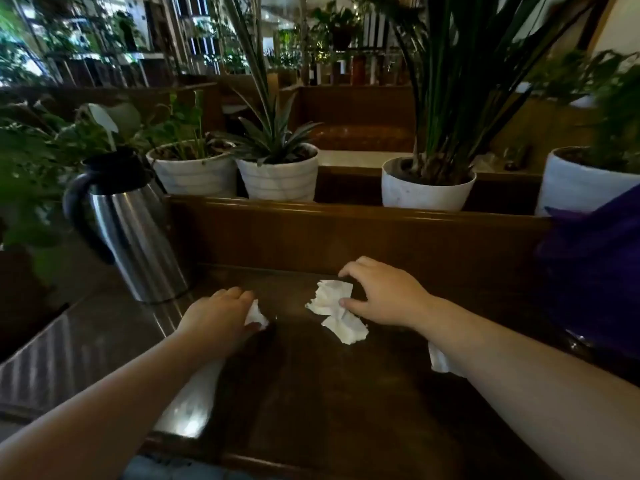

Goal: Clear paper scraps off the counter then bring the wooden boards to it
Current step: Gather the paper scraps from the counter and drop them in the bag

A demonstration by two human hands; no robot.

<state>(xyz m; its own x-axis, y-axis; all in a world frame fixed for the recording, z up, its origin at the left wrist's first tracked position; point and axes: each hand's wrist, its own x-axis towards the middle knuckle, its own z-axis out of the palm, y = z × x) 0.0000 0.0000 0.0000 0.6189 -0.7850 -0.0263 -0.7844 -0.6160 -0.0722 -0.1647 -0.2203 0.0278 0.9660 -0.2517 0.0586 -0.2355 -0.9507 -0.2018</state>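
Right now I'm gathering scraps off the dark desk (346, 393). The big scrap (334, 308) lies mid-desk, and my right hand (381, 294) arches over it, fingers (349, 270) spread wide with the thumb touching its edge; I'd rake them inward so the whole crumpled sheet bunches into the palm, not tears. My left hand (221, 311) is closed around a small wad (256, 317), so I'd keep that pinched while sweeping. Another bit (441, 362) pokes out beneath my right forearm, mostly hidden. A flask (138, 233) stands just left, near enough to knock. No boards are visible, and the purple shape (595, 265) at right I can't identify.
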